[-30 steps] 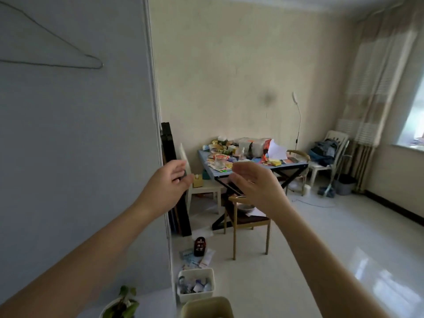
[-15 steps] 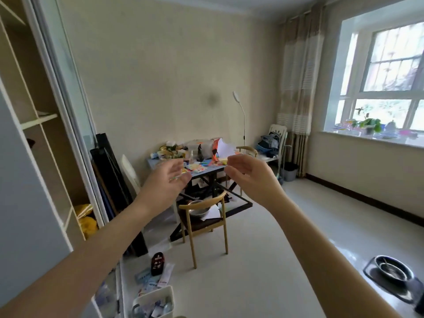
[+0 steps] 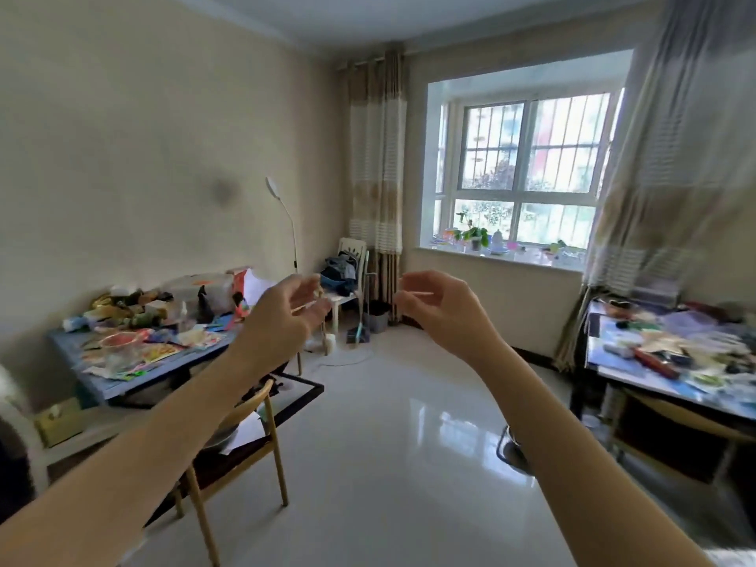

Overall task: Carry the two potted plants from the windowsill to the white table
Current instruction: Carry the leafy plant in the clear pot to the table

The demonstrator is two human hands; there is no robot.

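The curtains (image 3: pixel 376 157) have tan and white stripes. The table (image 3: pixel 122 382) is blue. The plant (image 3: pixel 474 233) on the windowsill has green leaves.

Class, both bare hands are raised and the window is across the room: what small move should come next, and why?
Probably step forward across the glossy floor toward the windowsill. The green leafy potted plant stands there, far from the left hand and right hand, which carry no pot.

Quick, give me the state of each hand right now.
Left hand: open, fingers loosely curled, holding nothing.
Right hand: open, fingers loosely curled, holding nothing.
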